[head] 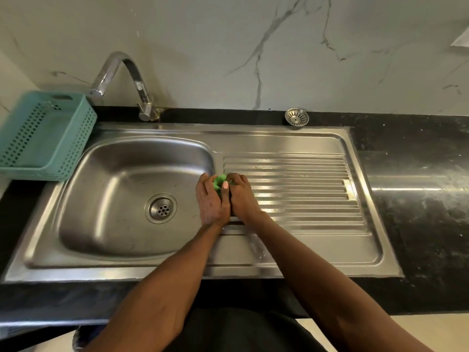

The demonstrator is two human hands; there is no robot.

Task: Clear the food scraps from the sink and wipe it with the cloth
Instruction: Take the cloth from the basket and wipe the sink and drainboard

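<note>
The steel sink [83,174] has a round drain [161,208] in the bottom of its basin. I see no food scraps in the basin. Both my hands meet at the basin's right rim, by the ribbed drainboard [304,189]. My left hand [210,201] and my right hand [239,196] are pressed together around a small bright green cloth [218,181]. Only a bunched bit of the cloth shows between the fingers; the rest is hidden by my hands.
A teal perforated basket [43,138] stands at the left of the sink. The curved tap [127,80] rises behind the basin. A loose metal drain strainer [296,117] lies on the black counter [418,199] behind the drainboard. A marble wall backs the counter.
</note>
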